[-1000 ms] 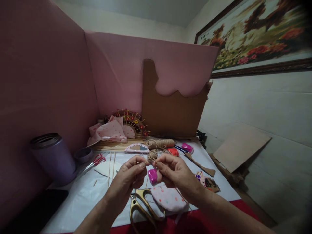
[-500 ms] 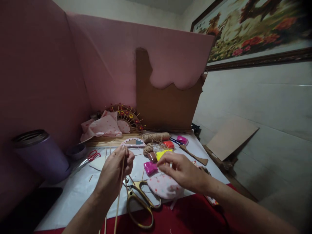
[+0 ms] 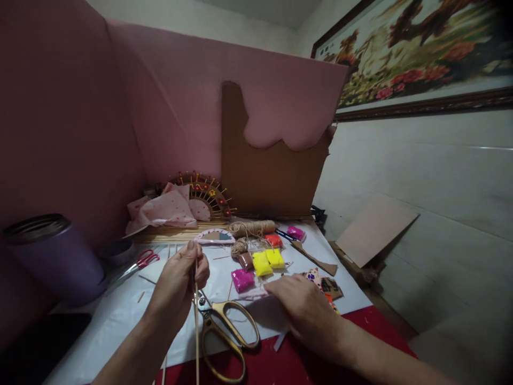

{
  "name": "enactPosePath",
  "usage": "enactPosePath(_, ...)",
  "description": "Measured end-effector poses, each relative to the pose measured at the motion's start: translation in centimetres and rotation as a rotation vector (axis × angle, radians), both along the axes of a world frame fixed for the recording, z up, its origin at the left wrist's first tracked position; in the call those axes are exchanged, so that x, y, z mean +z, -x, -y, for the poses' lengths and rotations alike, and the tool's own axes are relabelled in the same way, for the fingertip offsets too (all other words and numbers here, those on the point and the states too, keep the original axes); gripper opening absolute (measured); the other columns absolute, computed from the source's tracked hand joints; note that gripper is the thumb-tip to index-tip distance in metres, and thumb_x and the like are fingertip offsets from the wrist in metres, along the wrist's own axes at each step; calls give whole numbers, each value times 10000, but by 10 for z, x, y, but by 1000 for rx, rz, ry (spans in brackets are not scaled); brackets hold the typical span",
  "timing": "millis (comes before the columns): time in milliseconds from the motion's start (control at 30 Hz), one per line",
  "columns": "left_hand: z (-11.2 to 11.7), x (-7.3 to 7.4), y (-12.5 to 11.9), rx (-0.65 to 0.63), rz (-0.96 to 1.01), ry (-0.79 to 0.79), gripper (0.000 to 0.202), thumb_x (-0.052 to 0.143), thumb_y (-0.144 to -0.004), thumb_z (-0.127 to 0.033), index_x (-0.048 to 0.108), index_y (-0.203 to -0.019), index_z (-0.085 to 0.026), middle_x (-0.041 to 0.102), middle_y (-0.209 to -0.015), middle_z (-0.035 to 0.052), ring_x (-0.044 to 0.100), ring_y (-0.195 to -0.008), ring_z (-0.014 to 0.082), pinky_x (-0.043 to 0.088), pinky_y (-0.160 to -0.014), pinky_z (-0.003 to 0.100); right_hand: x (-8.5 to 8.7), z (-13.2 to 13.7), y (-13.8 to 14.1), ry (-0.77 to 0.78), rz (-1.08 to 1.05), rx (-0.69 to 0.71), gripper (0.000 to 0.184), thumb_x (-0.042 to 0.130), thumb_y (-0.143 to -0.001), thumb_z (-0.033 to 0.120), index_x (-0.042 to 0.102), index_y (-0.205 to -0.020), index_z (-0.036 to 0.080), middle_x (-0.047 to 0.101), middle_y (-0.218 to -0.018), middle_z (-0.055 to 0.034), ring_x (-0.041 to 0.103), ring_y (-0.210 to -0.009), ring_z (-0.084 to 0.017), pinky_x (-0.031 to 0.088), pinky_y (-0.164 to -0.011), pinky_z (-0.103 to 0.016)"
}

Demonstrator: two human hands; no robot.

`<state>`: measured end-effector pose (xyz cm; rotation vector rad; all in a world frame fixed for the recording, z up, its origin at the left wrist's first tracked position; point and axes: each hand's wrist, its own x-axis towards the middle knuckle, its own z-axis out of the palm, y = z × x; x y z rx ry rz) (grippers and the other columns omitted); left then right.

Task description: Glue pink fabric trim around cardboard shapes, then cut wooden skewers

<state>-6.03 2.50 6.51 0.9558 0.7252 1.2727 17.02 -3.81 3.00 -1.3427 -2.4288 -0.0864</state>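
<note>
My left hand [image 3: 176, 280] is closed, fingertips pinched together around thin wooden sticks [image 3: 196, 342] that hang down toward the table edge. On the right, my right hand [image 3: 306, 307] grips a pale pink spotted fabric piece [image 3: 254, 295], which is tilted so mostly its edge shows; the palm hides the rest. Between both hands lie large gold-handled scissors [image 3: 219, 309] with spread handles, their blades partly behind the sticks and my left hand. A magenta packet [image 3: 242, 280] rests just beyond the fabric piece, beside yellow packets [image 3: 262, 263] and a brown packet [image 3: 246, 261].
Twine [image 3: 252, 228], a red packet [image 3: 273, 240] and a half-round fabric-edged piece [image 3: 214, 236] lie farther back. Red-handled scissors [image 3: 148, 259] and a purple tumbler [image 3: 56, 262] stand left. A decorated fan-shaped piece [image 3: 212, 195] leans near the cardboard [image 3: 272, 176].
My right hand has come down and taken hold of the spotted fabric piece, lifting and tilting it from lying flat. My left hand still holds the sticks. The view has shifted slightly.
</note>
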Motion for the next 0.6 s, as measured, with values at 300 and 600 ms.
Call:
enactPosePath(300, -3, -7, -2, -116, 159, 151, 214, 506, -867, -237, 452, -667, -183, 320, -409, -90, 258, -345, 47, 179, -359, 156, 25, -46, -26, 208, -372, 29, 315, 464, -814, 78, 619, -1056, 205, 682, -1016, -50, 624, -894, -178, 481, -786, -321)
enactPosePath(600, -2, -16, -12, -204, 249, 192, 66, 540, -837, -171, 529, -791, -124, 338, -517, -81, 306, -389, 22, 216, -385, 142, 23, -38, 8, 102, -366, -10, 210, 438, -881, 172, 635, -945, 136, 620, -963, -119, 533, -931, -229, 400, -836, -390)
